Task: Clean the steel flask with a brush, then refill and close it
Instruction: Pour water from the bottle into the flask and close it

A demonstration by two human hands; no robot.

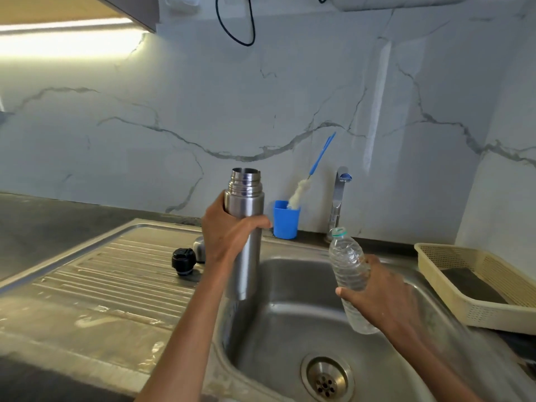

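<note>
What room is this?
Most likely a kitchen: there is a steel sink with a tap, a ridged draining board, and a marble-look wall behind.

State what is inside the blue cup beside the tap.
A brush stands head-down in the blue cup, its blue handle leaning toward the wall. The cup's wall hides the brush tip and anything else inside.
</note>
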